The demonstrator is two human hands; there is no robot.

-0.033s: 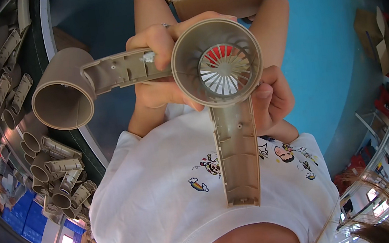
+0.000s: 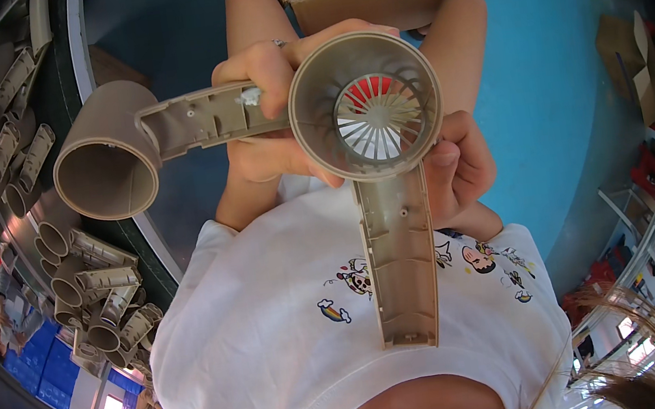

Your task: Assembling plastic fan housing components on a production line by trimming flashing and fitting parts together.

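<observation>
Two tan plastic hair dryer shells, each a round barrel with an open half handle, are in front of me. My left hand [image 2: 271, 142] is closed around the handle of the left shell [image 2: 104, 146]; its fingers also reach behind the barrel of the right shell [image 2: 372, 168]. A small white scrap [image 2: 250, 97] shows in the left handle. The right shell faces me, with a slotted grille [image 2: 378, 120] inside its barrel and its handle pointing down toward my chest. My right hand [image 2: 464, 167] is curled closed against that barrel's lower right rim; what its fingers pinch is hidden.
Many similar tan shells [image 2: 101, 293] lie piled on the dark work surface at left. Beyond my knees stands an open cardboard box [image 2: 368, 5]. Another carton [image 2: 628, 65] and metal racking stand at far right by the blue floor [image 2: 535, 97]. People sit at lower left.
</observation>
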